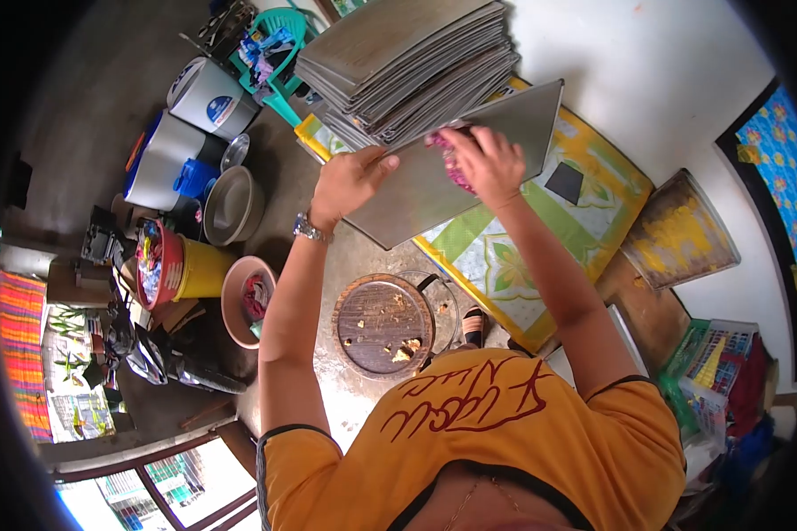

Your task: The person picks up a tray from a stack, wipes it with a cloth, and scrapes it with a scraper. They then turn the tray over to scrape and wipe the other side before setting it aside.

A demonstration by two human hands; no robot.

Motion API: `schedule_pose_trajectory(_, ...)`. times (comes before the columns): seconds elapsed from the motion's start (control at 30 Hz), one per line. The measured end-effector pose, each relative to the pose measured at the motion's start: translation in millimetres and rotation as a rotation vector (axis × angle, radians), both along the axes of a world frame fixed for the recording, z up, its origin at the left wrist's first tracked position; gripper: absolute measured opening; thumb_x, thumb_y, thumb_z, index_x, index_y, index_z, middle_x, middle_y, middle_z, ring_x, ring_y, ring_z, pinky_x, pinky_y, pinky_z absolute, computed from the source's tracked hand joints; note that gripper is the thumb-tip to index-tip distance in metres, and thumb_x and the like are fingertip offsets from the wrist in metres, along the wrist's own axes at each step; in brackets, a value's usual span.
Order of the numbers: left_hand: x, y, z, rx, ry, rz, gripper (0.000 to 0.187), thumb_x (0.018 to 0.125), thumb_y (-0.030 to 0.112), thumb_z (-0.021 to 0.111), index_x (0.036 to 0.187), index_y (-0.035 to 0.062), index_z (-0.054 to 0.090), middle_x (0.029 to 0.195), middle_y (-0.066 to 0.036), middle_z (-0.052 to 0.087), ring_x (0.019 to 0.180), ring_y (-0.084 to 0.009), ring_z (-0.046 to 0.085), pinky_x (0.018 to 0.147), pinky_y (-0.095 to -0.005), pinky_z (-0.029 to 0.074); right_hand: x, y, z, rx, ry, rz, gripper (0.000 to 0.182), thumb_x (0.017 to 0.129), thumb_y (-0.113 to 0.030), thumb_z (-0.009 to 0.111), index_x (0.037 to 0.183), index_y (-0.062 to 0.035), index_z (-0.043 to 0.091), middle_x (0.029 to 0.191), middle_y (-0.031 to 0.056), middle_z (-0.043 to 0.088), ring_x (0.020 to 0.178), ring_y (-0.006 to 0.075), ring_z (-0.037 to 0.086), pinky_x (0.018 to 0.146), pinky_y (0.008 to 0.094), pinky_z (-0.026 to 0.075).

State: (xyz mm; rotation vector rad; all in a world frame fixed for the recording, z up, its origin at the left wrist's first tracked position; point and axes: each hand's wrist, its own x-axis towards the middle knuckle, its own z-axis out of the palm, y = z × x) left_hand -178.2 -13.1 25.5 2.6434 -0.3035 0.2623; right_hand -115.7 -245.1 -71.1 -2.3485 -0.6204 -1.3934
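Note:
A flat grey metal tray (407,199) is tilted up in front of me, over the edge of the table. My left hand (350,184) is closed on its upper left edge, thumb on the near face. In my right hand (487,164) is a crumpled pink and dark red cloth (452,164), pressed against or just over the tray's face. Behind the tray rises a tall stack of similar grey trays (407,57), partly hidden by it and by my hands.
The table's yellow, green and white patterned cover (500,257) carries a small dark square (564,183). Below stands a round wooden stool (383,323) with crumbs. A pink basin (243,292), yellow bucket (202,269) and grey basin (233,205) are left. A yellow-stained board (682,232) leans right.

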Motion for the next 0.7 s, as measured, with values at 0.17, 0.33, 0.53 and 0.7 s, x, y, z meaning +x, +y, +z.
schedule_pose_trajectory(0.17, -2.4, -6.9, -10.2, 0.168, -0.243, 0.063, 0.026, 0.088, 0.039, 0.064, 0.092, 0.0143, 0.071, 0.065, -0.011, 0.065, 0.065, -0.0307, 0.066, 0.058, -0.0404, 0.052, 45.3, -58.2, -18.3, 0.275, 0.148, -0.184, 0.041, 0.081, -0.023, 0.064, 0.121, -0.0325, 0.065, 0.093, -0.0026, 0.060, 0.076, 0.0209, 0.060, 0.066, 0.0362, 0.048)
schedule_pose_trajectory(0.33, -2.9, -12.4, -11.9, 0.233, -0.235, 0.121, 0.020, 0.087, 0.034, 0.064, 0.087, 0.0147, 0.069, 0.064, -0.011, 0.065, 0.062, -0.0311, 0.065, 0.054, -0.0410, 0.052, 78.8, -118.1, -37.8, 0.759, 0.342, -0.418, 0.035, 0.087, -0.024, 0.061, 0.122, -0.0228, 0.064, 0.097, 0.0040, 0.060, 0.084, 0.0274, 0.064, 0.068, 0.0405, 0.051)
schedule_pose_trajectory(0.53, -20.5, -34.1, -17.0, 0.342, -0.278, 0.167, 0.021, 0.086, 0.037, 0.066, 0.085, 0.0155, 0.067, 0.060, -0.012, 0.062, 0.057, -0.0325, 0.063, 0.050, -0.0418, 0.049, -7.7, -25.6, 36.7, 0.015, 0.079, 0.095, 0.033, 0.083, -0.024, 0.066, 0.116, -0.0292, 0.066, 0.122, -0.0051, 0.058, 0.105, 0.0202, 0.053, 0.092, 0.0407, 0.038)
schedule_pose_trajectory(0.7, -37.2, -46.3, -24.4, 0.358, -0.325, 0.199, 0.026, 0.085, 0.038, 0.066, 0.074, 0.0155, 0.059, 0.055, -0.009, 0.059, 0.053, -0.0317, 0.062, 0.047, -0.0423, 0.048, 35.6, -50.7, 17.9, 0.359, 0.156, -0.073, 0.026, 0.082, -0.021, 0.065, 0.108, -0.0264, 0.065, 0.117, -0.0048, 0.060, 0.116, 0.0253, 0.046, 0.099, 0.0449, 0.029)
